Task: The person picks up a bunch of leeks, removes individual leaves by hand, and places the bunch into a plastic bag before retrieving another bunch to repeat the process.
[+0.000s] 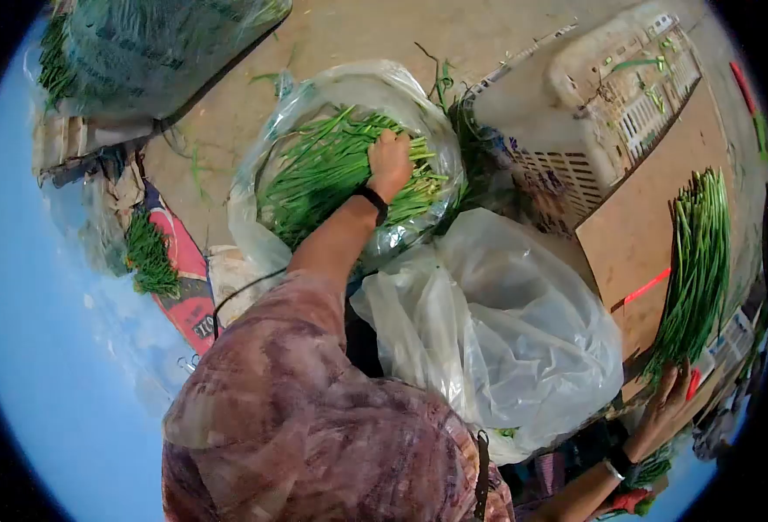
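My left hand (390, 161), with a dark band at the wrist, reaches into a clear plastic bag (249, 196) standing open ahead of me. Its fingers are closed round a bunch of green chives (314, 170) near the pale stem ends. More chives lie under and beside the hand inside the bag. Off to the right, my right hand (664, 402) has its fingers stretched out against the dark leaf tips of a chive bundle (697, 261). That bundle lies on a sheet of cardboard (632, 209); a small red thing shows beside the fingers.
A crumpled translucent plastic bag (523, 322) fills the space between my arms. Beyond it stands a dirty white slotted crate (566, 170). At upper left is a large plastic-covered bundle (157, 52), and a smaller chive bunch (149, 252) lies left.
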`<state>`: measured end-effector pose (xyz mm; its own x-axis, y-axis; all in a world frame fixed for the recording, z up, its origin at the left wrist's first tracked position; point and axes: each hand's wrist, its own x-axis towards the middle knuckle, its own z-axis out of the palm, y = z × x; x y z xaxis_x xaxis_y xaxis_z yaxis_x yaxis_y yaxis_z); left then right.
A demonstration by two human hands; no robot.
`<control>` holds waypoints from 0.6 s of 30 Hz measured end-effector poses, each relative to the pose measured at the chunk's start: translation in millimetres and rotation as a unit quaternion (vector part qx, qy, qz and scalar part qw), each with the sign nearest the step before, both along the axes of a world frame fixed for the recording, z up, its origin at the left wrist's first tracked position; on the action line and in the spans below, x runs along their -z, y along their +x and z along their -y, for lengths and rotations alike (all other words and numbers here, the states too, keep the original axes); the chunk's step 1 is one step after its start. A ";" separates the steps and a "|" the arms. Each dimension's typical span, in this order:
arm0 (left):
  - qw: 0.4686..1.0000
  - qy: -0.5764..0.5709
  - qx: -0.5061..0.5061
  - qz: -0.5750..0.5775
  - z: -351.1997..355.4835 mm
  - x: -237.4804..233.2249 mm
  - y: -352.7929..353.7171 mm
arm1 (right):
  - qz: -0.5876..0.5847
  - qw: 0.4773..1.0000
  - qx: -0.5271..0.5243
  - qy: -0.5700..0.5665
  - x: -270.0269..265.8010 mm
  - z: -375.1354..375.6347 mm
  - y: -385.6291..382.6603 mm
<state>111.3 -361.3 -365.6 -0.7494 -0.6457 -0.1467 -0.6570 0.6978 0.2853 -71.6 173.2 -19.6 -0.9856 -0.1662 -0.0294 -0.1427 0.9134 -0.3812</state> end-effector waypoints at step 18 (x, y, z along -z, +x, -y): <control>0.937 0.283 0.021 -0.203 37.5 -35.0 40.5 | 0.031 0.999 -0.004 -0.022 8.8 -12.2 0.3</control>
